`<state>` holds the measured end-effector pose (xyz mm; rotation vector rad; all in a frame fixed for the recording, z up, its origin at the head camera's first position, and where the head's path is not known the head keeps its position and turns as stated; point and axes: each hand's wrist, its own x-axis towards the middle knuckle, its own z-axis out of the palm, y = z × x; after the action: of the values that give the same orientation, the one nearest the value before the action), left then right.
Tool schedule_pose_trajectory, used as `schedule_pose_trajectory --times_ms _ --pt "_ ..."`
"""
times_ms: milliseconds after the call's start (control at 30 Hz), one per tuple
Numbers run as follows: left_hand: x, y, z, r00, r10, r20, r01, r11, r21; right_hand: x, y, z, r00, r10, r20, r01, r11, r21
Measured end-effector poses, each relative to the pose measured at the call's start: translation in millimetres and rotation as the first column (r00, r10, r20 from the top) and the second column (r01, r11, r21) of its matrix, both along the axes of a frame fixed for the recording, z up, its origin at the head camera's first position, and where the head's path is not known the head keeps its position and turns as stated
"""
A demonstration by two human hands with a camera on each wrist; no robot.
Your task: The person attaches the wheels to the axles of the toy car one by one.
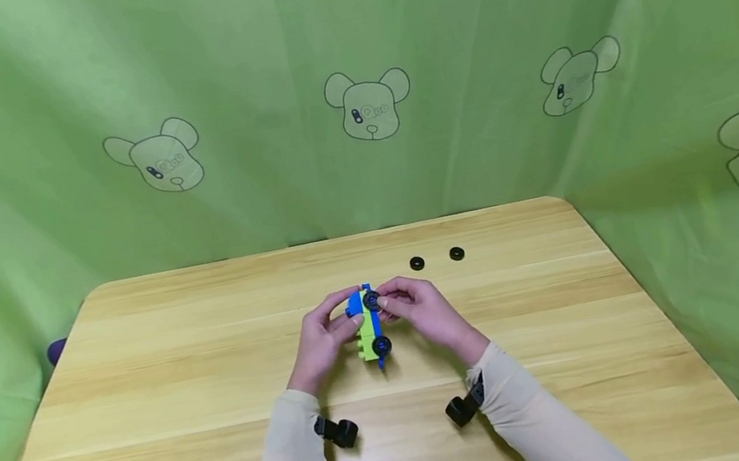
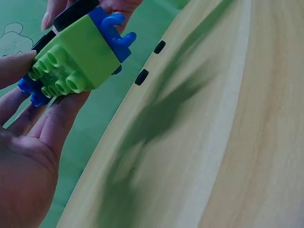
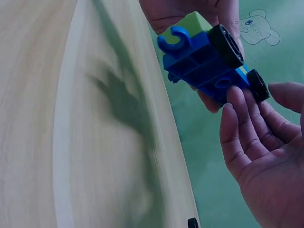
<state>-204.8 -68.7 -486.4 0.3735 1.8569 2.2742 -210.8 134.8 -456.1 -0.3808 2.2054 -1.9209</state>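
Observation:
A toy car (image 1: 368,333) of lime-green and blue building bricks is held up over the table, tipped on its side. My left hand (image 1: 323,334) grips its studded top and body between thumb and fingers. Two black wheels show on the side facing up: one wheel (image 1: 381,346) at the hook end, another wheel (image 1: 371,300) at the far end. With the thumb at that far wheel and fingertips against the blue underside (image 3: 202,66), my right hand (image 1: 427,312) pinches the car. A blue hook (image 2: 116,28) sticks out of the near end.
Two loose black tyres, a left tyre (image 1: 417,263) and a right tyre (image 1: 457,253), lie near the wooden table's (image 1: 167,378) far edge. Green curtains (image 1: 275,189) with bear-head outlines hang behind and at both sides. Each wrist wears a black camera.

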Motion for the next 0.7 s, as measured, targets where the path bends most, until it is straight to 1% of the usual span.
schedule_pose_trajectory --times_ms 100,200,300,433,533,567,700 --pt "-1.2 0.1 -0.1 0.999 0.030 0.015 -0.030 0.999 0.012 1.1 1.7 2.0 1.000 0.008 -0.027 -0.007 1.000 0.022" --pt "-2.3 0.7 0.9 0.998 0.063 0.029 -0.064 0.998 0.029 2.7 3.3 2.6 0.998 0.002 -0.058 0.003 0.997 0.071" --pt "-1.6 0.6 4.3 0.994 0.098 0.045 -0.100 0.994 0.033 4.9 3.7 3.5 0.998 -0.002 -0.068 0.009 0.994 0.107" --pt "-2.3 0.6 6.5 0.987 0.145 0.076 -0.148 0.988 0.037 7.5 4.4 5.5 0.997 0.002 -0.074 0.007 0.992 0.128" --pt "-4.7 0.5 6.0 0.980 0.180 0.088 -0.185 0.982 0.046 8.9 5.4 5.1 0.994 0.017 -0.109 -0.001 0.988 0.152" --pt "-5.4 0.7 5.7 0.977 0.193 0.091 -0.198 0.979 0.053 11.0 5.1 7.6 0.993 0.025 -0.116 -0.006 0.987 0.159" --pt "-7.8 0.9 4.4 0.966 0.242 0.091 -0.249 0.965 0.077 23.7 2.2 26.0 0.984 0.085 -0.158 -0.058 0.984 0.166"
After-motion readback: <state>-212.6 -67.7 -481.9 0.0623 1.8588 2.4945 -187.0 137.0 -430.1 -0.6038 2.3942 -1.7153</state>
